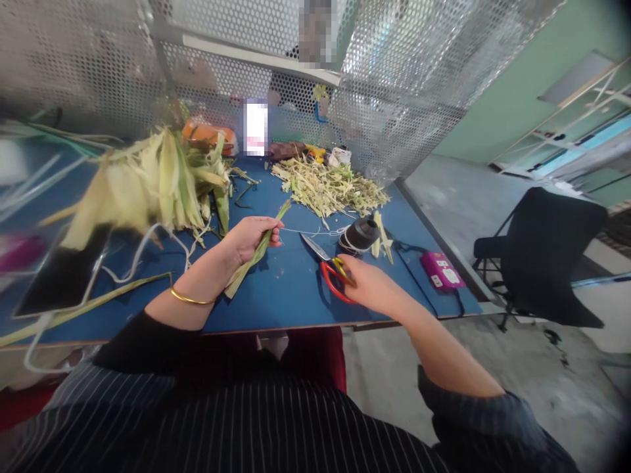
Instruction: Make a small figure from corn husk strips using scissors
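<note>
Plainly, the left grip pinches husk strips; the right grip clasps scissors.

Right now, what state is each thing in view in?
left hand: closed on husk strip
right hand: holding scissors, blades close together
white thread: partly unwound
black spool: loosely looped with thread
husk scraps: shredded, heaped
large husks: piled
black chair: unoccupied
</note>
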